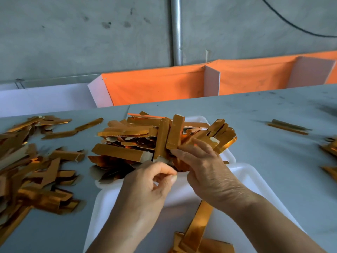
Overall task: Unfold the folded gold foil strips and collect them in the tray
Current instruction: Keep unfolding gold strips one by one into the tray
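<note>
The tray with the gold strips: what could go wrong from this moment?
1. The heap rises above the far tray rim and overhangs it, so strips may slide onto the table.
2. Both the left hand and the right hand work at the heap's near edge; a pull could drag neighbours out.
3. Loose strips lie close on the left and might get mixed in.

shiny gold foil strips [145, 141] lie heaped across the white tray's [244, 172] far end.

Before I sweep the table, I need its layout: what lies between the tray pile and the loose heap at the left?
In the head view, bare grey table separates the tray pile from the left heap.
</note>
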`<state>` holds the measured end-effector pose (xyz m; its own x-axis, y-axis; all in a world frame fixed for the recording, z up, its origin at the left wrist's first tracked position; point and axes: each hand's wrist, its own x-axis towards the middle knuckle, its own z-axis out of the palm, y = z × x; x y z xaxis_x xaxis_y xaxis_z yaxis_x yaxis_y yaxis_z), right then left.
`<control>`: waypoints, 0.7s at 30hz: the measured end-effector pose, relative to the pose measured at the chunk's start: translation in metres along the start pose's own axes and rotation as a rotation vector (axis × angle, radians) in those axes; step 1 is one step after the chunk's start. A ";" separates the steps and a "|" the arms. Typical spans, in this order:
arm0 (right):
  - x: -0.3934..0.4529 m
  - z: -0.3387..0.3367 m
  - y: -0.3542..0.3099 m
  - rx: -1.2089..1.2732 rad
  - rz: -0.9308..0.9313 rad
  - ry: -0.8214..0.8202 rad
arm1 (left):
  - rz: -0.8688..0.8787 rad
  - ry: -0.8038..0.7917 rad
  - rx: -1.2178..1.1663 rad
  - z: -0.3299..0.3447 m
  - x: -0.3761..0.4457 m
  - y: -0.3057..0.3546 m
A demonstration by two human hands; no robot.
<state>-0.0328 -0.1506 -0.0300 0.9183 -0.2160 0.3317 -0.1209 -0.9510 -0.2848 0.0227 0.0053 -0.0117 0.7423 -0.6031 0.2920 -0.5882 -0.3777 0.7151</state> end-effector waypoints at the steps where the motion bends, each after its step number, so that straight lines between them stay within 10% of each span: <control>1: 0.000 -0.001 0.000 0.004 -0.008 0.044 | 0.006 0.011 0.000 0.000 0.000 0.001; 8: -0.001 -0.022 -0.001 0.294 -0.151 0.554 | -0.105 0.078 -0.322 -0.001 0.003 0.001; 14: -0.010 -0.029 -0.018 0.362 -0.404 0.401 | -0.253 -0.076 -1.035 -0.002 0.005 0.004; 21: -0.014 -0.034 -0.014 0.832 0.011 0.432 | -0.285 0.037 -0.859 0.002 0.006 -0.001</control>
<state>-0.0569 -0.1415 -0.0006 0.6787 -0.4466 0.5830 0.3328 -0.5206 -0.7863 0.0268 0.0009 -0.0118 0.8417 -0.5383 0.0412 0.0505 0.1545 0.9867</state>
